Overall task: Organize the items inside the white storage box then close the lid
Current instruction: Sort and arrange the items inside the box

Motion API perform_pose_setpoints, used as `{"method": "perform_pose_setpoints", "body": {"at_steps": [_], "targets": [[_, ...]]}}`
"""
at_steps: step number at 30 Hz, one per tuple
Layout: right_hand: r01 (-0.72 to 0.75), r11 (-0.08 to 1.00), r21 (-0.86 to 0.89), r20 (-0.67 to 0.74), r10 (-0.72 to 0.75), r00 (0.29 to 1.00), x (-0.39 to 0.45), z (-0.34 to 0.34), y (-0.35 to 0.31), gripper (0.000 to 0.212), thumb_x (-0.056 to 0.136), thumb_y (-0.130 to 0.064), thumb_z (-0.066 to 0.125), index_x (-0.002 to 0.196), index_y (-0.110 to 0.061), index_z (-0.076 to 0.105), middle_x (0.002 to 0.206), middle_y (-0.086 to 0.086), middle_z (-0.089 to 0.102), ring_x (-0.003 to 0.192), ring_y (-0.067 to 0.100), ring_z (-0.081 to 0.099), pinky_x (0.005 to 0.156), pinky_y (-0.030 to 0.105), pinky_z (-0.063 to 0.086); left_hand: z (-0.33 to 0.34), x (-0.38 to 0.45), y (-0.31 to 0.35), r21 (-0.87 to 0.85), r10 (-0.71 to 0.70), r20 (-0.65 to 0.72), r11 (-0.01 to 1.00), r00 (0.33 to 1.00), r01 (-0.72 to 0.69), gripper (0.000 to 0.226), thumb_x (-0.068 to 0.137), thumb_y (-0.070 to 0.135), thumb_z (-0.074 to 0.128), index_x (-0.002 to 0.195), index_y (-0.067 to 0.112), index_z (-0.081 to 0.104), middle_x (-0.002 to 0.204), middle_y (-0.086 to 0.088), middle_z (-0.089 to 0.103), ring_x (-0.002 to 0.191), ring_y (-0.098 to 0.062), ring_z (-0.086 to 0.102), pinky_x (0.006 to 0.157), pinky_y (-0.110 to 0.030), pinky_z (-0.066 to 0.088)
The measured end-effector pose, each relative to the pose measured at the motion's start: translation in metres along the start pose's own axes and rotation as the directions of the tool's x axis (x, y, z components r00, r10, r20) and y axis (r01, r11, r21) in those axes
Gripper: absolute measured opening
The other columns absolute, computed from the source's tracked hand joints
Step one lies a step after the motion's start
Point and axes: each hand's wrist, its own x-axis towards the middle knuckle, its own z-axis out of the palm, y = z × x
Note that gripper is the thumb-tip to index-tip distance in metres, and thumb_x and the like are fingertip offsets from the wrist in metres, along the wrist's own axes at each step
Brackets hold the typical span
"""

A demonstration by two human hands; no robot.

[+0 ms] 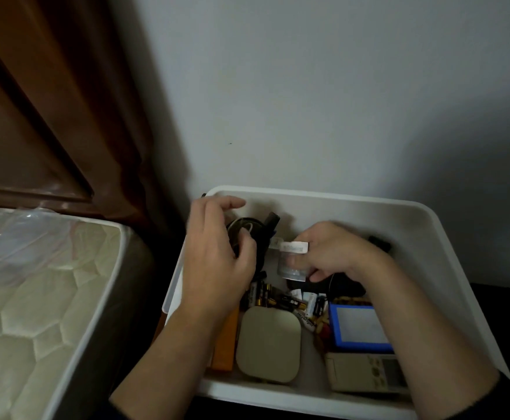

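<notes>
The white storage box [423, 221] stands open against the wall, with no lid in view. My left hand [217, 256] reaches into its far left part and grips a dark round object [243, 230]. My right hand [335, 251] holds a small clear container with a white cap [293, 262] over the middle of the box. Below the hands lie several loose batteries [265, 297], a beige rounded case [268, 344], an orange box [226, 344], a blue-framed box [359, 327] and a beige remote control [368, 372].
A quilted mattress [35, 298] in plastic wrap lies to the left, with a narrow dark gap between it and the box. A brown wooden panel [35, 101] rises behind the mattress. The grey wall [308, 86] is right behind the box.
</notes>
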Motion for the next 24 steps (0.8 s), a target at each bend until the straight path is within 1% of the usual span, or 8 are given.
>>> {"method": "perform_pose_setpoints", "body": {"at_steps": [2,6,10,12,14,17,20,24], "targets": [[0.068,0.993,0.096,0.065,-0.074,0.995,-0.004,-0.005,-0.001,0.02,0.087,-0.023,0.087,0.102,-0.013,0.078,0.088,0.007,0.078,0.077,0.015,0.071,0.064,0.024,0.058,0.004,-0.002,0.0,-0.227,-0.096,0.168,0.965,0.981,0.133,0.034,0.098,0.027,0.066,0.13,0.03,0.056,0.109,0.013,0.062,0.087,-0.013,0.066,0.07,-0.021,0.053],[0.114,0.932,0.345,0.211,-0.195,0.958,-0.012,-0.012,-0.007,0.034,0.08,-0.015,0.09,0.11,-0.009,0.076,0.096,0.007,0.081,0.085,0.015,0.076,0.073,0.023,0.06,0.011,-0.003,-0.005,-0.121,-0.194,0.4,0.958,0.895,0.262,0.047,0.093,0.066,0.061,0.133,0.041,0.058,0.102,0.017,0.07,0.08,-0.009,0.072,0.066,-0.029,0.062],[0.145,0.896,0.42,0.2,-0.247,0.948,-0.011,-0.006,-0.009,0.032,0.086,0.012,0.076,0.113,-0.005,0.073,0.102,0.012,0.081,0.095,0.022,0.079,0.083,0.03,0.063,0.009,-0.002,-0.005,-0.093,-0.066,0.434,0.989,0.899,0.118,0.015,0.099,0.047,0.068,0.109,0.035,0.071,0.086,0.019,0.073,0.074,-0.003,0.07,0.06,-0.016,0.052],[0.128,0.94,0.316,0.211,-0.201,0.957,-0.009,-0.002,-0.007,0.036,0.085,0.011,0.078,0.116,-0.006,0.073,0.103,0.011,0.081,0.098,0.023,0.079,0.087,0.034,0.064,0.008,-0.002,-0.003,-0.022,-0.052,0.33,0.998,0.943,0.063,0.011,0.1,0.039,0.069,0.095,0.03,0.072,0.072,0.014,0.068,0.066,-0.005,0.065,0.053,-0.015,0.044],[0.074,0.997,0.01,0.195,-0.074,0.978,-0.003,0.007,-0.003,0.035,0.083,0.004,0.082,0.112,-0.013,0.074,0.1,0.008,0.081,0.093,0.021,0.08,0.086,0.036,0.066,0.006,-0.001,-0.001,-0.01,-0.06,0.178,0.998,0.982,0.063,0.011,0.101,0.035,0.068,0.094,0.026,0.07,0.069,0.013,0.066,0.064,-0.005,0.064,0.054,-0.017,0.045],[-0.007,0.897,-0.442,0.127,0.07,0.989,0.009,0.033,0.005,0.032,0.085,-0.014,0.083,0.115,-0.014,0.073,0.102,0.006,0.077,0.085,0.018,0.078,0.08,0.036,0.067,0.002,0.0,0.002,-0.117,-0.131,-0.006,0.985,0.991,0.13,0.002,0.105,0.032,0.062,0.105,0.03,0.062,0.073,0.012,0.069,0.066,-0.005,0.07,0.055,-0.022,0.053],[-0.005,0.859,-0.512,0.034,0.026,0.999,0.017,0.064,0.006,0.03,0.087,-0.03,0.079,0.111,-0.013,0.072,0.098,0.004,0.073,0.086,0.019,0.074,0.071,0.032,0.063,0.002,0.0,0.003,-0.18,-0.19,-0.083,0.968,0.978,0.173,0.014,0.106,0.024,0.061,0.116,0.028,0.052,0.08,0.009,0.073,0.072,0.0,0.073,0.057,-0.011,0.051],[-0.011,0.817,-0.577,-0.111,-0.065,0.992,0.024,0.085,0.003,0.043,0.085,-0.057,0.07,0.12,-0.032,0.068,0.111,0.0,0.071,0.1,0.024,0.07,0.077,0.033,0.057,0.005,0.002,0.003,-0.2,-0.193,-0.082,0.964,0.978,0.174,0.021,0.106,0.019,0.061,0.118,0.029,0.046,0.082,0.01,0.073,0.074,0.0,0.073,0.059,-0.008,0.049]]}}
